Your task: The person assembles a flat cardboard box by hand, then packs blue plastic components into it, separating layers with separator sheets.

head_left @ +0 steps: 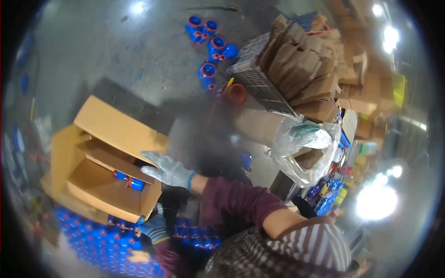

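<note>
An opened cardboard box (104, 194) stands at the left with its flaps raised. Inside it, blue cylindrical pieces with orange-red rims (135, 184) show beside a brown inner panel or flap (113, 160). My right hand (169, 170), in a grey-white glove, reaches over the box's right side with thumb and fingers apart. It is close to the raised far flap (118, 125); contact is hard to tell. Lower down, my left hand (155, 228), in a blue-grey glove, grips the box's near right corner, its fingers partly hidden. Maroon sleeves cover both forearms.
Rows of blue pieces (109, 245) lie below the box, with more blue pieces (197, 235) beside my left arm. Blue pipe fittings (208, 72) stand on the floor. At the right are a grey crate (255, 76) of folded cardboard (301, 65) and a plastic-lined box (306, 153).
</note>
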A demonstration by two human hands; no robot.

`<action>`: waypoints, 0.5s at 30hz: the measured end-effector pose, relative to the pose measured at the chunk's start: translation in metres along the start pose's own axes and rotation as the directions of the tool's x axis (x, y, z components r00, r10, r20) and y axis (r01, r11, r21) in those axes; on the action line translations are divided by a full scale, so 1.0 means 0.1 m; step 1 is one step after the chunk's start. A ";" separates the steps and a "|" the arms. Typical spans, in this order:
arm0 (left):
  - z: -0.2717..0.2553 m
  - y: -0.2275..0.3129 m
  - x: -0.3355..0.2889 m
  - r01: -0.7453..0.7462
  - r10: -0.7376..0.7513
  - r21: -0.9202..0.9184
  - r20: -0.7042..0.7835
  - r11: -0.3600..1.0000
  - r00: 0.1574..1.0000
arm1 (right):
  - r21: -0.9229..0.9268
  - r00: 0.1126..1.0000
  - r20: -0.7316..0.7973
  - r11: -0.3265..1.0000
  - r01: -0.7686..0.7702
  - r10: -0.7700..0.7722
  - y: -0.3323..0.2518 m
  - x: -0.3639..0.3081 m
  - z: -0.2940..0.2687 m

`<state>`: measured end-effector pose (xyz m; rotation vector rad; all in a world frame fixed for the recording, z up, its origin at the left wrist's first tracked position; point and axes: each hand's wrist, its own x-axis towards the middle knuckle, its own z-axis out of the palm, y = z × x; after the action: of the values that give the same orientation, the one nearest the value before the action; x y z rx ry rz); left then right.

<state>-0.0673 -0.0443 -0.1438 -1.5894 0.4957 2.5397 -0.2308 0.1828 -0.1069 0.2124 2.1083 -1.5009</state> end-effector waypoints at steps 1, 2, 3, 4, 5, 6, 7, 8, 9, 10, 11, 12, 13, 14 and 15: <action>-0.09 0.03 0.14 0.095 -0.096 -0.013 -0.092 0.995 0.991 | 0.014 0.993 -0.011 0.993 -0.114 0.115 0.16 -0.08 -0.06; -0.15 0.12 0.14 0.187 -0.189 -0.030 -0.195 0.982 0.962 | 0.145 0.983 -0.023 0.974 -0.175 0.180 0.17 -0.28 -0.23; 0.04 0.08 -0.09 0.244 -0.214 0.169 -0.177 0.955 0.961 | 0.276 0.970 -0.025 0.935 -0.224 0.240 0.19 -0.53 -0.40; 0.11 0.08 -0.09 0.322 -0.284 0.224 -0.185 0.920 0.941 | 0.051 0.935 -0.210 0.958 -0.282 0.286 0.45 -0.89 -0.41; 0.04 0.25 -0.26 0.400 -0.356 0.247 -0.206 0.882 0.912 | 0.129 0.898 -0.220 0.924 -0.361 0.382 0.31 -1.18 -0.55; 0.02 0.38 -0.39 0.474 -0.424 0.268 -0.225 0.839 0.877 | 0.124 0.915 -0.234 0.943 -0.307 0.329 0.23 -1.49 -0.72; 0.04 0.51 -0.44 0.536 -0.506 0.275 -0.177 0.798 0.844 | 0.115 0.926 -0.258 0.961 -0.253 0.275 0.17 -1.76 -0.94; 0.17 0.59 -0.47 0.593 -0.581 0.283 -0.133 0.754 0.803 | 0.134 0.910 -0.302 0.958 -0.254 0.283 0.08 -1.96 -1.22; 0.74 0.43 -0.75 0.612 -0.553 0.319 -0.263 0.724 0.791 | 0.087 0.910 -0.327 0.967 -0.239 0.254 -0.04 -2.16 -1.47; 0.64 0.51 -0.61 0.635 -0.576 0.358 -0.267 0.685 0.772 | 0.038 0.909 -0.349 0.973 -0.228 0.226 -0.14 -2.36 -1.70; 0.58 0.60 -0.45 0.698 -0.710 0.383 -0.138 0.605 0.691 | 0.084 0.862 -0.408 0.952 -0.294 0.302 -0.16 -2.51 -1.91; 0.56 0.65 -0.23 0.750 -0.821 0.415 -0.016 0.515 0.571 | 0.137 0.806 -0.458 0.925 -0.353 0.376 -0.18 -2.67 -2.11; 0.63 0.57 -0.14 0.317 -0.532 0.942 -0.215 0.107 0.819 | 0.045 0.737 -0.564 0.905 -0.424 0.373 -0.25 -2.78 -2.30; 1.30 0.05 -0.40 -0.102 -0.209 0.807 -0.027 -0.581 0.978 | 0.180 0.689 -0.538 0.864 -0.470 0.486 -0.08 -3.01 -2.44; 2.08 -0.40 -0.86 -0.308 -0.371 0.524 -0.015 -0.794 0.929 | 0.236 0.536 -0.522 0.717 -0.656 0.663 0.02 -3.27 -2.47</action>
<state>-0.1966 0.0683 0.0069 0.1187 1.8486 0.3708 -0.0367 0.4664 0.1154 1.4791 2.0396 -1.0213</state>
